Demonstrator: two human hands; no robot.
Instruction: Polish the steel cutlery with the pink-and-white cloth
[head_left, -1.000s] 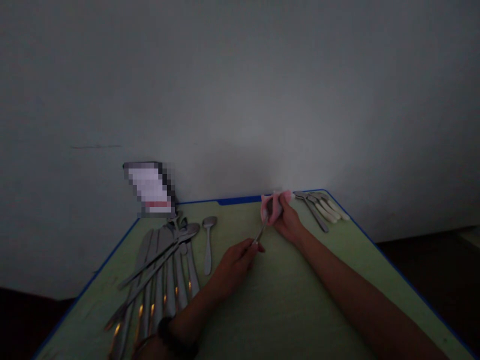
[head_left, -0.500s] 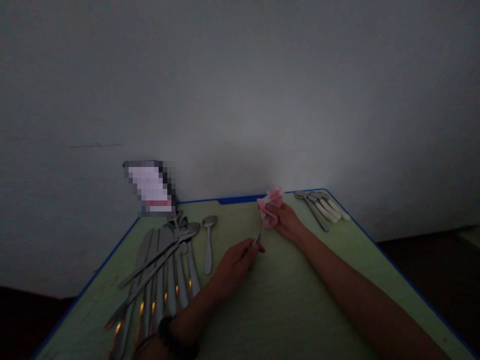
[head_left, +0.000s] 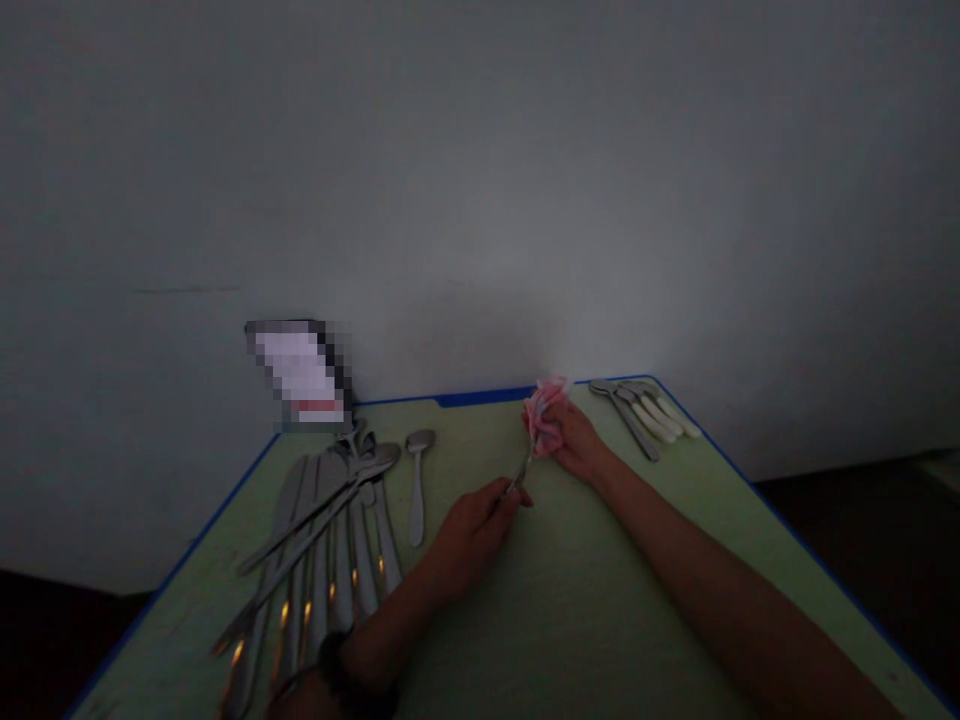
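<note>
Gathered into a tight bunch, the pink cloth (head_left: 551, 415) has closed over the metal utensil (head_left: 523, 467) since 1.0 s ago, when it lay open around the utensil's rounded head; the 2 hands have hardly shifted. Farthest left, a device with a pixelated bright screen (head_left: 300, 372) stands tilted in front of the grey wall (head_left: 480, 200). Nearer on the same side, a cutlery pile (head_left: 339, 560) fans over the green table (head_left: 570, 600), its handles pointing toward the person, with 2 long-handled pieces lying slantwise across the top. Just right of it lies 1 separate spoon (head_left: 417, 495), bowl toward the wall. Next comes the left hand (head_left: 476, 525), a dark bracelet (head_left: 352, 680) at its wrist, fingers closed on the utensil's handle. That utensil slants up and away between the hands, its far end hidden in the cloth. The right hand (head_left: 577, 445) grips the cloth, thumb and fingers pressed around it. Beyond, near the table's far right corner, lie a metal spoon (head_left: 628, 420) and, beside it, some white-handled cutlery (head_left: 660, 425).
</note>
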